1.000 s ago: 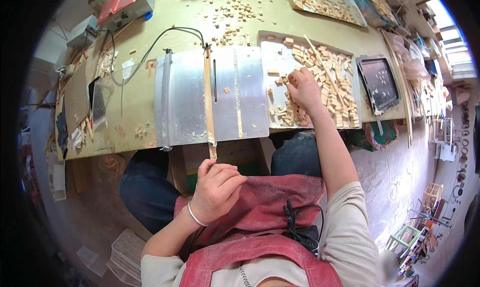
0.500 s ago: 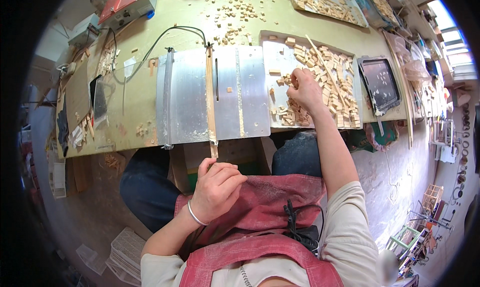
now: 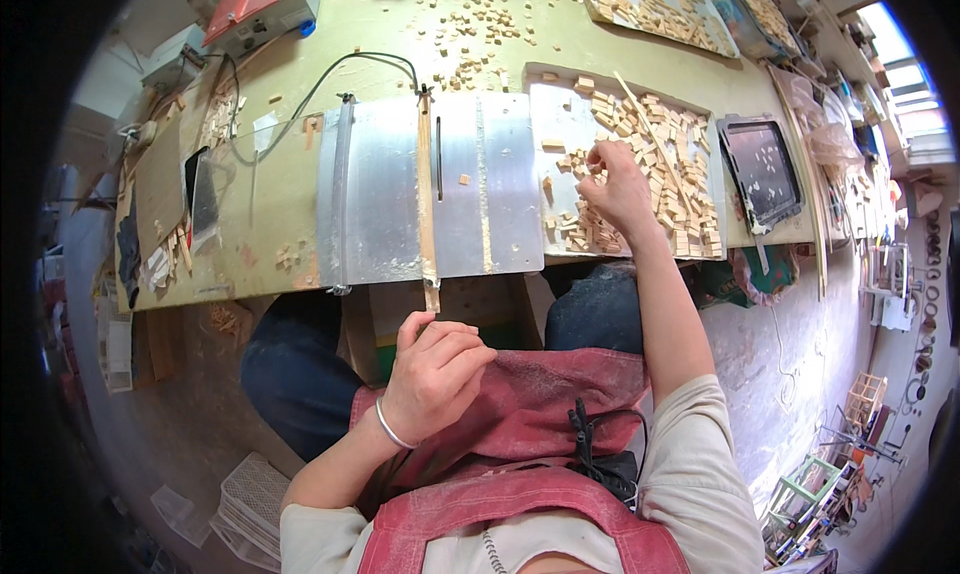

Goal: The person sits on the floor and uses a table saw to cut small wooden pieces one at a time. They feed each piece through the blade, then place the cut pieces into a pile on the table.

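Note:
A long wooden strip [image 3: 426,204] lies along a groove in the metal plate [image 3: 380,194], its near end sticking out past the plate's front edge. Just at that end is my left hand [image 3: 437,374], its fingers curled with the index fingertip close to the wood. Whether it grips the strip, I cannot see. Over a shallow tray [image 3: 546,99] of small wooden blocks [image 3: 690,209], my right hand [image 3: 624,192] is closed in a pinch. What lies between those fingertips is too small to make out. One loose wooden block [image 3: 464,180] rests on the plate, right of a narrow dark slot.
A black cable [image 3: 330,69] curves behind the plate. Right of the tray lies a dark rimmed tray [image 3: 762,169] with a few pale scraps. Another board of blocks [image 3: 660,9] sits at the back, near a red box [image 3: 262,4] at far left. Loose blocks scatter the table.
My right hand has shifted slightly right over the blocks. The loose block on the plate looks slightly turned. My left hand stays at the strip's end.

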Motion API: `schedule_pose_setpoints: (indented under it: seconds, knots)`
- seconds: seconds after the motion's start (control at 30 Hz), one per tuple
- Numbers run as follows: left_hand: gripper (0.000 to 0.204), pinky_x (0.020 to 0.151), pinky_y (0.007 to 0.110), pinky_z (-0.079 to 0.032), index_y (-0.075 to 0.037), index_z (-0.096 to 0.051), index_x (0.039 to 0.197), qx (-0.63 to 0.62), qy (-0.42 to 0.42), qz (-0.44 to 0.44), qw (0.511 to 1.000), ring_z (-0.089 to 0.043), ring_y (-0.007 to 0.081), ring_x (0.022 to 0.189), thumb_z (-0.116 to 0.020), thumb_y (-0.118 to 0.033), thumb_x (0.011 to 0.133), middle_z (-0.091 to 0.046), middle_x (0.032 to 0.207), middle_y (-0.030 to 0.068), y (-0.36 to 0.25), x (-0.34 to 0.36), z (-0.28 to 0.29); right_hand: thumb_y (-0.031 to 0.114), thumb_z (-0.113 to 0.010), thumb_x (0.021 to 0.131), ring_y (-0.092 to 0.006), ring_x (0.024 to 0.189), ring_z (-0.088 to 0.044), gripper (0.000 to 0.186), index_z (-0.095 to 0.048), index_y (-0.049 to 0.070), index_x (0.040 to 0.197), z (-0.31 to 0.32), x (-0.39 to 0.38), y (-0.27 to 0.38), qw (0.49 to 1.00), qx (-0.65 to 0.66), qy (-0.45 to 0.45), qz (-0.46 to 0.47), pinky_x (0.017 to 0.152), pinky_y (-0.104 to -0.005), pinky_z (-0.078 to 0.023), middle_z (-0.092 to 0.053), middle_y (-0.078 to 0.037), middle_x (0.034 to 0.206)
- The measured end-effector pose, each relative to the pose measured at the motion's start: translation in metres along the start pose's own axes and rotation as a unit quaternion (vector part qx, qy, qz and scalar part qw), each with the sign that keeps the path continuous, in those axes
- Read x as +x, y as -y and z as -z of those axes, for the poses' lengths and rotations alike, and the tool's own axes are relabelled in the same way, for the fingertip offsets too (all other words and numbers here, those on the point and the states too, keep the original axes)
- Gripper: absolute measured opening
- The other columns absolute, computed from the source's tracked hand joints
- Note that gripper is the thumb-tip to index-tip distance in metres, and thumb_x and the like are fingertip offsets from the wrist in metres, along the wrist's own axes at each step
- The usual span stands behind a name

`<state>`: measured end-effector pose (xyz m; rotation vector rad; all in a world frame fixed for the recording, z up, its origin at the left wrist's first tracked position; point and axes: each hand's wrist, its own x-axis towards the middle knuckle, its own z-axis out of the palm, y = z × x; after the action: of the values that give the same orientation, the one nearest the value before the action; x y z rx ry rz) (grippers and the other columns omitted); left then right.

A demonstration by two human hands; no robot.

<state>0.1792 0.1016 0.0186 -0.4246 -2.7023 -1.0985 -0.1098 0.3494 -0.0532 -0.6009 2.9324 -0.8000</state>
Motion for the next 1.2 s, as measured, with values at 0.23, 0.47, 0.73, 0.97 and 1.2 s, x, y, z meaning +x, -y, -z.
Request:
schedule_pose_setpoints:
  seconds: [0.23, 0.47, 0.73, 0.97, 1.2]
  knots:
    - [0.029, 0.109, 0.049, -0.041, -0.012, -0.075, 0.109, 0.057, -0.08, 0.018, 0.995, -0.071, 0.0262, 0.109, -0.08, -0.001, 0.082, -0.073, 0.107, 0.0053, 0.009, 0.014, 0.021, 0.001, -0.075, 0.084, -0.0141, 0.076, -0.055, 0.029, -0.064, 0.003, 0.111, 0.024, -0.049, 0.095, 0.974, 0.222, -0.025, 0.05, 0.066, -0.0296, -0.048, -0.058, -0.006, 0.099]
    - [0.035, 0.106, 0.044, -0.038, -0.01, -0.072, 0.121, 0.109, -0.136, 0.12, 0.977, -0.062, 0.0305, 0.115, -0.08, -0.013, 0.086, -0.066, 0.119, 0.0097, 0.036, 0.044, 0.027, 0.008, -0.077, 0.086, -0.0389, 0.097, -0.067, 0.031, -0.064, 0.005, 0.114, -0.021, -0.079, 0.161, 0.974, 0.16, 0.02, 0.162, 0.082, -0.0479, -0.055, -0.063, -0.016, 0.111]
    - [0.034, 0.106, 0.046, -0.038, -0.012, -0.071, 0.114, 0.104, -0.138, 0.157, 0.972, -0.06, 0.0304, 0.117, -0.083, -0.017, 0.083, -0.061, 0.12, 0.0085, 0.04, 0.048, 0.01, 0.01, -0.078, 0.088, -0.0379, 0.093, -0.065, 0.032, -0.07, 0.007, 0.119, -0.017, -0.082, 0.151, 0.976, 0.168, 0.047, 0.133, 0.083, -0.048, -0.052, -0.065, -0.014, 0.111]
    - [0.028, 0.103, 0.046, -0.038, -0.013, -0.071, 0.106, 0.134, -0.145, 0.164, 0.966, -0.059, 0.0292, 0.114, -0.084, -0.016, 0.081, -0.061, 0.117, 0.0069, 0.044, 0.056, -0.003, 0.007, -0.078, 0.087, -0.0348, 0.09, -0.065, 0.023, -0.073, 0.008, 0.11, -0.026, -0.083, 0.148, 0.974, 0.158, 0.006, 0.161, 0.08, -0.0455, -0.051, -0.066, -0.012, 0.105]
    - [0.019, 0.103, 0.046, -0.038, -0.013, -0.072, 0.096, 0.162, -0.156, 0.154, 0.962, -0.059, 0.0286, 0.113, -0.083, -0.015, 0.081, -0.061, 0.114, 0.0056, 0.047, 0.057, -0.006, 0.006, -0.078, 0.087, -0.0355, 0.09, -0.065, 0.024, -0.073, 0.008, 0.11, -0.028, -0.086, 0.149, 0.975, 0.152, -0.009, 0.159, 0.081, -0.046, -0.05, -0.065, -0.012, 0.103]
